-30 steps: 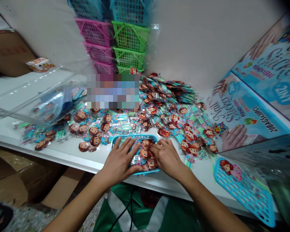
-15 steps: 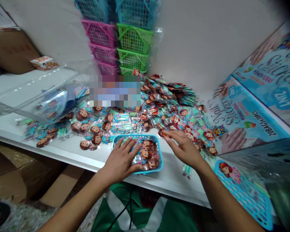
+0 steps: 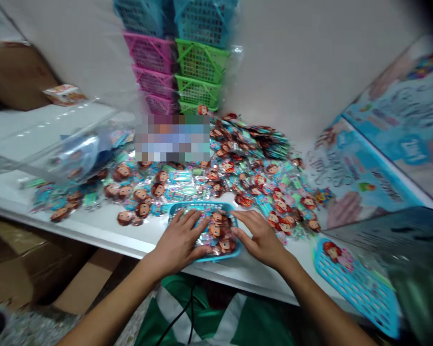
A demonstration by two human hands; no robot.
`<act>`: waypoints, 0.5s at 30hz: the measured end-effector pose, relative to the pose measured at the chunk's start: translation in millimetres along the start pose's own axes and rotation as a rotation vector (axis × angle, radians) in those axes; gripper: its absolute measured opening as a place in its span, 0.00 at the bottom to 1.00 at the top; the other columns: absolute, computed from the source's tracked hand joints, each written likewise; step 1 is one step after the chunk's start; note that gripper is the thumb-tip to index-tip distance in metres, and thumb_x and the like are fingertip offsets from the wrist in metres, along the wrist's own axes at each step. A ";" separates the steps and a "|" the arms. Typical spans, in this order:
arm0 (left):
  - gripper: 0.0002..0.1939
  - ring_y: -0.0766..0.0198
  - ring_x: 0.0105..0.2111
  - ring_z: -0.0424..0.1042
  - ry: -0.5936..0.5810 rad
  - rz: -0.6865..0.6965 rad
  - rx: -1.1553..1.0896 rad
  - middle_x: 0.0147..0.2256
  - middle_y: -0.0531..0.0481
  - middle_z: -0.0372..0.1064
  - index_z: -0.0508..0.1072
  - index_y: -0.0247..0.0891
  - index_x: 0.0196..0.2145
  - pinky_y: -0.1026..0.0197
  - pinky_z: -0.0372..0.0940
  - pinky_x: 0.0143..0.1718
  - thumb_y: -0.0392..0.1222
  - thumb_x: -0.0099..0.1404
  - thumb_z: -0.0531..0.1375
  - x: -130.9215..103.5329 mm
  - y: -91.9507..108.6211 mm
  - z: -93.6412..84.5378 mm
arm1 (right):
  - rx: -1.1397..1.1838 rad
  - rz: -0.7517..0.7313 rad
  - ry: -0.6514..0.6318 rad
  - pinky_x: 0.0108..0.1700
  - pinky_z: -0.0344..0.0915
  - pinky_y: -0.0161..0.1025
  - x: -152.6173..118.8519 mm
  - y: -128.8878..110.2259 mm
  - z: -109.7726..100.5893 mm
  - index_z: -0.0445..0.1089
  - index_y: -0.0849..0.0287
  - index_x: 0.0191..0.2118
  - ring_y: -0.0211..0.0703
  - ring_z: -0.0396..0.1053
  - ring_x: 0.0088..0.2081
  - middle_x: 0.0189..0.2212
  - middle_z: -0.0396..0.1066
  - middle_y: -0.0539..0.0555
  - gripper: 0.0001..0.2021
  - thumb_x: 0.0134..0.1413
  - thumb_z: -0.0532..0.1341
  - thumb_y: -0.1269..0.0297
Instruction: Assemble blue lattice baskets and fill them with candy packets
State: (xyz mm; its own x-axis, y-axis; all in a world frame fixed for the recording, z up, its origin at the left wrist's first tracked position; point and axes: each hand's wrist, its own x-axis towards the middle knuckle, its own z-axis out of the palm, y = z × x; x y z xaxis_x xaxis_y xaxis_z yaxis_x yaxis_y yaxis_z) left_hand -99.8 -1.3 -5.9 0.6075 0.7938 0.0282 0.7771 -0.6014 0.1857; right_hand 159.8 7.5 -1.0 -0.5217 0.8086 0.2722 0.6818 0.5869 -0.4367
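A small blue plastic basket (image 3: 216, 260) stands at the table's front edge, filled with doll-shaped packets (image 3: 222, 229) in clear wrap. My left hand (image 3: 182, 240) lies over the basket's left part with fingers spread, pressing on the packets. At the basket's right rim is my right hand (image 3: 258, 235), its fingers stretched out and its tips touching the rim or the packets beside it. Neither hand grips anything that I can see. Behind the basket, loose doll packets (image 3: 187, 185) spread across the white table (image 3: 104, 226).
Stacked pink baskets (image 3: 152, 55) and green baskets (image 3: 202, 62) stand at the back. A clear plastic container (image 3: 29, 156) lies left. Printed boxes (image 3: 371, 178) stand right, near a perforated blue basket (image 3: 361, 288) with a red-haired doll packet. A cardboard box (image 3: 18, 77) sits far left.
My right hand has come left from the loose packets to the basket's right rim. A red-haired packet near its fingertips now lies on the table. My left hand has stayed on the basket.
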 end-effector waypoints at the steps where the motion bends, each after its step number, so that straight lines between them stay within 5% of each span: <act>1: 0.35 0.46 0.61 0.54 0.002 0.011 0.011 0.61 0.37 0.55 0.55 0.41 0.63 0.40 0.48 0.59 0.63 0.65 0.45 0.3 -1.3 2.0 | -0.028 0.055 0.059 0.55 0.59 0.51 -18.1 9.4 -6.2 0.57 0.54 0.60 0.50 0.63 0.54 0.54 0.67 0.58 0.22 0.62 0.55 0.58; 6: 0.35 0.44 0.60 0.54 0.076 0.066 0.072 0.60 0.37 0.56 0.56 0.40 0.62 0.40 0.50 0.58 0.62 0.64 0.49 5.6 -10.8 15.0 | -0.342 0.423 0.155 0.58 0.57 0.55 -167.3 75.2 -43.3 0.49 0.54 0.65 0.55 0.58 0.59 0.58 0.61 0.61 0.33 0.58 0.57 0.50; 10: 0.34 0.44 0.60 0.56 0.096 0.114 0.108 0.60 0.37 0.58 0.57 0.39 0.62 0.39 0.49 0.58 0.62 0.65 0.48 8.3 -15.7 21.4 | -0.545 0.628 0.055 0.57 0.58 0.56 -286.4 117.1 -62.7 0.50 0.60 0.65 0.59 0.57 0.59 0.60 0.58 0.65 0.39 0.54 0.57 0.43; 12: 0.35 0.44 0.60 0.56 0.099 0.122 0.119 0.60 0.37 0.58 0.56 0.38 0.62 0.39 0.49 0.58 0.62 0.64 0.48 8.3 -16.9 22.4 | -0.620 0.615 -0.022 0.54 0.62 0.53 -318.5 129.8 -61.6 0.57 0.61 0.62 0.58 0.62 0.56 0.57 0.63 0.66 0.35 0.55 0.56 0.42; 15: 0.35 0.44 0.59 0.56 0.104 0.123 0.122 0.59 0.38 0.58 0.56 0.38 0.62 0.40 0.49 0.58 0.61 0.64 0.49 8.1 -18.0 22.2 | -0.740 0.510 -0.065 0.51 0.65 0.49 -332.6 138.5 -51.5 0.67 0.61 0.54 0.53 0.68 0.50 0.51 0.69 0.63 0.23 0.62 0.51 0.51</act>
State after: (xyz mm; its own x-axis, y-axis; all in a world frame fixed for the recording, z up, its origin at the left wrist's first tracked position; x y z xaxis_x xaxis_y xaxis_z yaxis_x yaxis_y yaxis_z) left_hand -105.2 14.0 -30.8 0.6839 0.7148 0.1462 0.7159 -0.6961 0.0546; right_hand 454.1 -177.9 -107.9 -0.0778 0.9874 0.1375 0.9824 0.0525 0.1791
